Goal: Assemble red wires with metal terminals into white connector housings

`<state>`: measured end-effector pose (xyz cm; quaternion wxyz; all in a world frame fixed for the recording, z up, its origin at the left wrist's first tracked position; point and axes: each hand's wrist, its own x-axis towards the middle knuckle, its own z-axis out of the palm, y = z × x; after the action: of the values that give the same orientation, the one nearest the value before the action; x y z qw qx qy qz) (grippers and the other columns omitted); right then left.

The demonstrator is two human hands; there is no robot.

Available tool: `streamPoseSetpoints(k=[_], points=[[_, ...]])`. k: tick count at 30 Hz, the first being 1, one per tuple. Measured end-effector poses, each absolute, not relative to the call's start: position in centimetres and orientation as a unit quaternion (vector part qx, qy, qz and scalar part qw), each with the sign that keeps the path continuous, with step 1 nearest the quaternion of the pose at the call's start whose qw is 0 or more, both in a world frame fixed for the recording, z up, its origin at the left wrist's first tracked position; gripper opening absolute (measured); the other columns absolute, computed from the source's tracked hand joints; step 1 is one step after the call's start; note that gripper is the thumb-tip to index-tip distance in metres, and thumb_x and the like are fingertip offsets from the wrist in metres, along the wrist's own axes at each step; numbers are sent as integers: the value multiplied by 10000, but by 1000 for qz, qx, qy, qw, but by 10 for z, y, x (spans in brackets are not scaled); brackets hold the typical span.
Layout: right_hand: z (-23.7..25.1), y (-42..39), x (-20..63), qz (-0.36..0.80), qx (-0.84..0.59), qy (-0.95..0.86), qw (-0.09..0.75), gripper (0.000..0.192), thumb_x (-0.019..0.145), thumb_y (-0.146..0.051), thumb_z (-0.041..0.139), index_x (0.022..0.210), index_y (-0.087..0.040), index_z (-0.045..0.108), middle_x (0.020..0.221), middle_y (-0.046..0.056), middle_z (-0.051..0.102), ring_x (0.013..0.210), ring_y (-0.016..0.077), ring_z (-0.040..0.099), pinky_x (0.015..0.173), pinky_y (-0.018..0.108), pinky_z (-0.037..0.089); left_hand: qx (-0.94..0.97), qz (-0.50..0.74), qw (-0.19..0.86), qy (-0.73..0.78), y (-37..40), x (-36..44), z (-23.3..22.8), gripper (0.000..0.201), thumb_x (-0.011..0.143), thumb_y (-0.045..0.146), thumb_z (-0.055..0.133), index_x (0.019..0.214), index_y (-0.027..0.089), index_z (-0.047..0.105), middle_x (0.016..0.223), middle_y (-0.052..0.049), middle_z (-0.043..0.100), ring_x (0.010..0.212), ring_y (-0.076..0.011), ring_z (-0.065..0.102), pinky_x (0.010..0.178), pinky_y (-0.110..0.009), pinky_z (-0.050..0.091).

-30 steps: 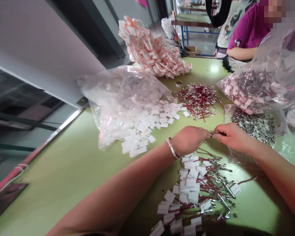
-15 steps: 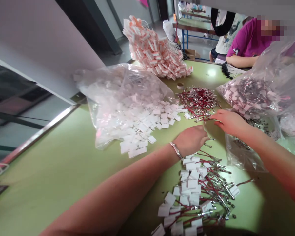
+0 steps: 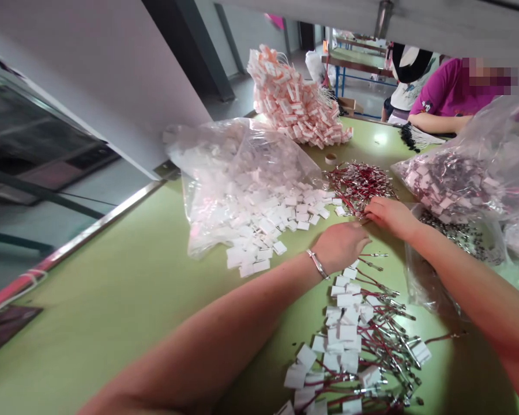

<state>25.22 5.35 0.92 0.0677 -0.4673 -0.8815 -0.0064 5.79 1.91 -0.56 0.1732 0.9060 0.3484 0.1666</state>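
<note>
My left hand (image 3: 343, 245), with a silver bracelet at the wrist, is closed above the table; its fingertips are turned away and what they hold is hidden. Close to it, my right hand (image 3: 389, 214) pinches what looks like a short red wire at the near edge of a pile of red wires (image 3: 361, 181) with metal ends. Below my left hand, white tags (image 3: 348, 317) fixed to red wires lie in an overlapping row, their metal ends pointing right. Loose white tags (image 3: 266, 225) spill from a clear plastic bag (image 3: 207, 173) to the left.
A heap of orange-and-white pieces (image 3: 294, 104) stands at the back, near a tape roll (image 3: 330, 158). Clear bags of pieces (image 3: 458, 178) and a flat bag of small metal parts (image 3: 454, 233) are on the right. A person in a purple shirt (image 3: 445, 86) sits across the table.
My right hand has come left and closer to my left hand, at the near edge of the wire pile. The camera view has shifted, so the scene sits lower and farther right.
</note>
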Motion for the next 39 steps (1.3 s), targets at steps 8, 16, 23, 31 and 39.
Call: streamPoseSetpoints(k=[8, 16, 23, 31, 39], points=[[31, 47, 252, 116, -475, -797, 354, 107, 828, -267, 533, 796, -188, 597, 793, 30, 628, 737, 157, 549, 706, 283, 424, 665, 432, 426, 436, 35, 56, 3, 236, 780, 233, 620, 992, 184, 711, 910, -48, 717, 790, -146, 634, 766, -280, 498], [25, 20, 217, 153, -521, -763, 351, 144, 764, -266, 564, 664, -189, 634, 643, -4, 638, 597, 132, 535, 589, 251, 394, 471, 527, 611, 357, 28, 64, 2, 184, 645, 286, 759, 792, 177, 765, 809, -38, 736, 674, -111, 595, 726, -274, 503], [28, 12, 213, 210, -546, -735, 343, 159, 761, -276, 576, 644, -186, 634, 591, -22, 623, 540, 108, 506, 541, 234, 375, 422, 502, 684, 321, 28, 63, -1, 233, 601, 341, 813, 724, 152, 756, 674, -25, 699, 622, -92, 563, 630, -225, 455], [40, -2, 222, 303, -576, -602, 463, 178, 797, -365, 572, 748, -193, 569, 602, -6, 633, 446, 97, 493, 426, 231, 386, 366, 487, 716, 340, 29, 59, 7, 203, 715, 299, 761, 706, 118, 669, 697, -46, 689, 640, -121, 626, 721, -289, 508], [42, -24, 238, -95, -385, -874, 282, 174, 870, -190, 512, 886, -230, 681, 938, 75, 734, 848, 182, 661, 735, 330, 532, 343, 423, 769, 336, 22, 60, 15, 169, 739, 252, 739, 735, 96, 673, 696, -64, 696, 619, -117, 641, 672, -260, 520]])
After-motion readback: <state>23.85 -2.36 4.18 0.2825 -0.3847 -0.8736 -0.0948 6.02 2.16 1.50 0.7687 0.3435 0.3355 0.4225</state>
